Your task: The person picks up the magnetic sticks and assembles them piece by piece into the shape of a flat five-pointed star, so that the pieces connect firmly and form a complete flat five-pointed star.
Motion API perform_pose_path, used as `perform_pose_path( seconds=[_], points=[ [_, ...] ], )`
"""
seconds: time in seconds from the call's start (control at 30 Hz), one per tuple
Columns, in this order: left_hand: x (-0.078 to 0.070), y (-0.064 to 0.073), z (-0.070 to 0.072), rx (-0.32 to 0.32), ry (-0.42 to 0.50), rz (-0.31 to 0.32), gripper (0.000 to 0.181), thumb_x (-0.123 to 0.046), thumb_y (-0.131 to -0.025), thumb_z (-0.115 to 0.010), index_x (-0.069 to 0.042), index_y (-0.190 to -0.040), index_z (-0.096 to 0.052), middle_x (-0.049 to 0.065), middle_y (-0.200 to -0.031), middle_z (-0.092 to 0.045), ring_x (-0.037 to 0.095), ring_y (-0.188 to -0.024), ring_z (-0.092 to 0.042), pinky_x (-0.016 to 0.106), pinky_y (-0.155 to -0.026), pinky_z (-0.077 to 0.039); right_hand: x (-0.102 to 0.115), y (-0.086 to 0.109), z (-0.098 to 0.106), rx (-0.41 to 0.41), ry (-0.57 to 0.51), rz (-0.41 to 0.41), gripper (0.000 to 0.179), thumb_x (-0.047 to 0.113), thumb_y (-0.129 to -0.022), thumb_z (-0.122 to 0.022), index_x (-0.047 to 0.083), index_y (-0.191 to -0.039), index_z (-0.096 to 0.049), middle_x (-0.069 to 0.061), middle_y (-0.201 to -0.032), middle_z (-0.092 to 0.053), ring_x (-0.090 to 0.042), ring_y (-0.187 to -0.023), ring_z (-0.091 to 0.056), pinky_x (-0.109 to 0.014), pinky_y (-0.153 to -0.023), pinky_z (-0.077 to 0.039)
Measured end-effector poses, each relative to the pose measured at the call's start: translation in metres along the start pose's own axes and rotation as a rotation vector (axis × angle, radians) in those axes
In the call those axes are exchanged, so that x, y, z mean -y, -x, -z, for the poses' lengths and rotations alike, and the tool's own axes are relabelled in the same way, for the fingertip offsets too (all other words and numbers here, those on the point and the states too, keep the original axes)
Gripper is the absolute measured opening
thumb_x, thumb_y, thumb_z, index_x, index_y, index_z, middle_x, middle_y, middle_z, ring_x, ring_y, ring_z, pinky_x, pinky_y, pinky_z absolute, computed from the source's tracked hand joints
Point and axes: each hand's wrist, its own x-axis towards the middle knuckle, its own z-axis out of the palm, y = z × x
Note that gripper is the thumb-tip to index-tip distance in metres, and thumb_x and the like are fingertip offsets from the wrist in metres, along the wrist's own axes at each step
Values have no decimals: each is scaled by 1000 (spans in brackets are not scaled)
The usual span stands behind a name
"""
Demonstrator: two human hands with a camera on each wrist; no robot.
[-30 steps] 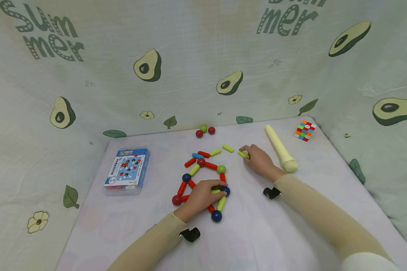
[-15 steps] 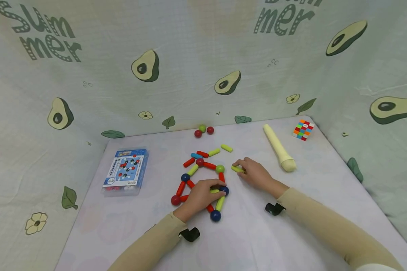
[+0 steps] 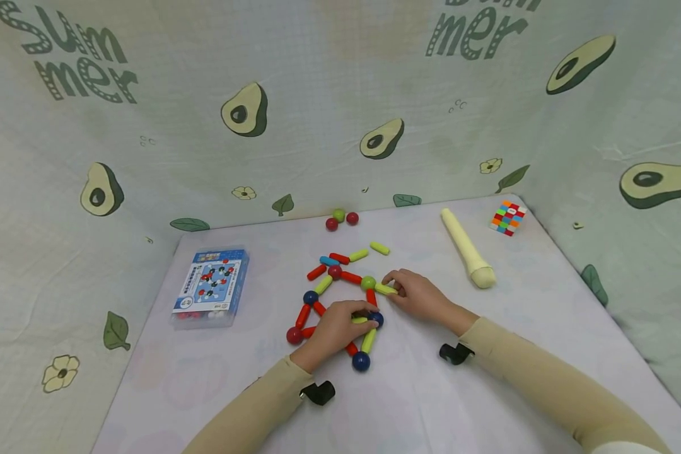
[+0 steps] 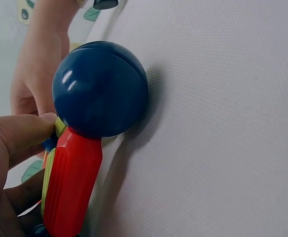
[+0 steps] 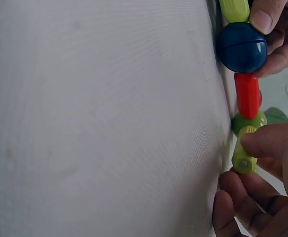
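Observation:
On the table lies a connected figure of magnetic rods and balls. My left hand [image 3: 337, 331] pinches a dark blue ball [image 5: 241, 48] at its right side, thumb and fingers on either side. In the right wrist view, a red rod [image 5: 247, 94] runs from that ball to a green ball [image 3: 368, 283]. My right hand [image 3: 422, 296] pinches a yellow-green magnetic rod [image 3: 385, 289] between thumb and fingers, one end right at the green ball. Its other end shows a silver tip. Another dark blue ball [image 4: 99, 89] marks the figure's near corner. The left hand covers part of the middle.
Loose rods [image 3: 379, 248] lie just behind the figure. Farther back are red balls [image 3: 352, 218] and a green one. A boxed set [image 3: 210, 287] stands left. To the right lie a pale yellow baton-like object [image 3: 468, 249] and a puzzle cube [image 3: 508, 218].
My right hand has brought the yellow-green rod toward me and left, from beyond the figure to the green ball. The left hand stays on the dark blue ball.

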Motion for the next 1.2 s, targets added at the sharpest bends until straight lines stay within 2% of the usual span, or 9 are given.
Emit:
perform_pose_path(
  seconds=[0.2,0.37,0.5,0.7,1.0,1.2],
  points=[
    [0,-1,1,-3,-4,-3,31,-37,-91,-78,-29,-121,-75,-12,-104,-70,8,-94,-58,24,-80,-50,-3,-5,0,-2,-20,-15,23,20,-96,-71,13,-118,-68,4,-85,-58,-13,-74,-52,-31,-68,-46],
    [0,-2,1,-6,-6,-11,30,-37,-91,-78,-29,-120,-75,-13,-102,-70,7,-93,-58,24,-80,-50,-7,-13,4,-20,-74,-69,22,25,-102,-63,13,-120,-67,4,-88,-61,-15,-78,-55,-33,-72,-48],
    [1,-2,1,-2,-13,-10,30,-37,-91,-78,-30,-120,-75,-13,-103,-70,7,-93,-59,24,-80,-50,-13,-23,8,-60,-91,-114,26,25,-102,-63,10,-123,-64,-2,-94,-63,-18,-81,-57,-36,-74,-49],
    [1,-2,1,3,-21,-1,31,-38,-91,-78,-31,-121,-75,-14,-103,-70,7,-94,-59,24,-82,-50,-24,-46,15,-106,-55,-158,36,24,-100,-66,5,-130,-58,-9,-107,-61,-24,-92,-58,-41,-82,-51],
    [1,-1,1,5,-19,7,30,-37,-91,-77,-32,-121,-74,-14,-104,-70,7,-96,-59,25,-83,-51,-32,-81,17,-98,-23,-135,38,22,-99,-67,10,-135,-59,-12,-113,-60,-25,-93,-56,-39,-81,-48],
    [-1,-1,0,-2,-23,12,30,-36,-91,-78,-32,-121,-74,-14,-105,-70,7,-96,-59,24,-82,-51,-29,-92,16,-54,31,-114,36,20,-101,-64,16,-137,-64,-11,-115,-63,-24,-92,-58,-39,-82,-50]
  ],
)
